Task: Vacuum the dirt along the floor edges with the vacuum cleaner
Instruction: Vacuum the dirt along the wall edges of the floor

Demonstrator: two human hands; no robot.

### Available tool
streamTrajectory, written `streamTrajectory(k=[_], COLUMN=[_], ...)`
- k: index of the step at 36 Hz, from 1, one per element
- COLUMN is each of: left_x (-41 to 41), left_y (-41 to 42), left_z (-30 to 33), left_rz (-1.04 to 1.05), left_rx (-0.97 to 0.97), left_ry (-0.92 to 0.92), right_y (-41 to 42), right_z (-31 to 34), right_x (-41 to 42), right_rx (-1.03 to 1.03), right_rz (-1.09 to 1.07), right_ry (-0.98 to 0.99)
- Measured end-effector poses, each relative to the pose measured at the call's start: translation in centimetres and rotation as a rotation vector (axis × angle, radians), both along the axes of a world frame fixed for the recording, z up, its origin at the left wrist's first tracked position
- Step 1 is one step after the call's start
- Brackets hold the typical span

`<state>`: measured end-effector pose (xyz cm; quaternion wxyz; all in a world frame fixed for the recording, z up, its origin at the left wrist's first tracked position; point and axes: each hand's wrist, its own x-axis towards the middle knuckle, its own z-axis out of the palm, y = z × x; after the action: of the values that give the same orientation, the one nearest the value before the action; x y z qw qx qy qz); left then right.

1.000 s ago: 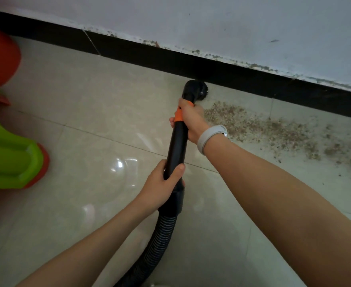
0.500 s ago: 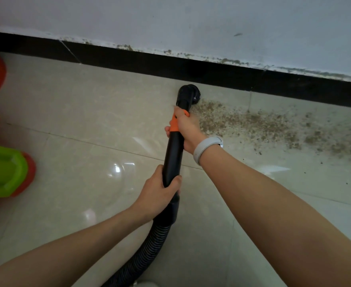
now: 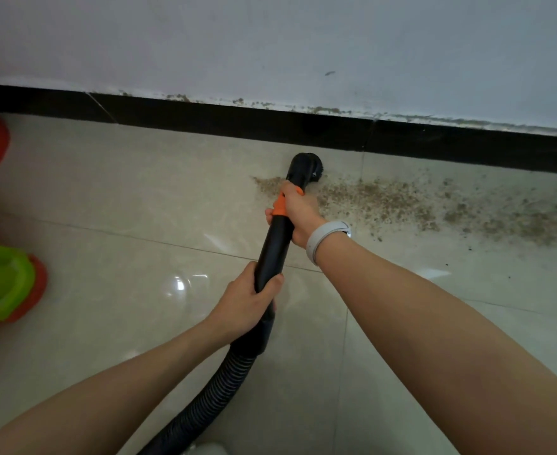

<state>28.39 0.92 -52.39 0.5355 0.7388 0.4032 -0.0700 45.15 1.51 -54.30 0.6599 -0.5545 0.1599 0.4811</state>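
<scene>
Far left: green-and-orange plastic object (image 3: pixel 3 284) on the tiled floor (image 3: pixel 122 198), partly out of view. Left hand (image 3: pixel 246 302) grips the black vacuum wand (image 3: pixel 274 244) low down, just above the ribbed hose (image 3: pixel 214 385). Right hand (image 3: pixel 298 210), white wristband (image 3: pixel 324 236) on its wrist, grips the wand at the orange collar (image 3: pixel 280 206). Round brush nozzle (image 3: pixel 306 167) sits on the floor near the black skirting (image 3: pixel 204 118), at the left end of the dirt (image 3: pixel 401 201), which spreads rightward along the edge.

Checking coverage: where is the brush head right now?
In the head view, the brush head sits on the floor just below the black skirting, at the dirt trail's left end.
</scene>
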Motion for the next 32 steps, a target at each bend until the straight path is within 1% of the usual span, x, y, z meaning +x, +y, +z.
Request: streamTrajectory(k=[6,11,21,24,29,32], left_x=[0.8,2.2,3.5,3.7,3.7,3.3], left_y=[-1.1,-3.1,-5.1,-5.2,-5.0,-4.8], left_z=[0.1,-0.3,-0.7,-0.6,0.0,0.5], left_rz=[0.0,0.032,-0.04,-0.057,-0.025,0.032], left_rx=[-0.044,-0.072,-0.064,-0.07,-0.096,-0.126], left_ry=[0.001,-0.05,-0.066,-0.072,-0.079,-0.092], right_y=[-1.4,-3.3,-6.4,-6.8,-6.7,-6.1], right_z=[0.0,0.1,0.3,0.4,1.0,1.3], right_x=[0.7,2.3,3.6,3.7,3.9,3.7], right_rx=[-0.012,-0.064,-0.061,-0.101,-0.15,-0.152], right_rz=[0.003,-0.007,-0.075,-0.073,-0.085,-0.077], right_ry=[-0.028,-0.051,-0.043,-0.067,-0.103,-0.122])
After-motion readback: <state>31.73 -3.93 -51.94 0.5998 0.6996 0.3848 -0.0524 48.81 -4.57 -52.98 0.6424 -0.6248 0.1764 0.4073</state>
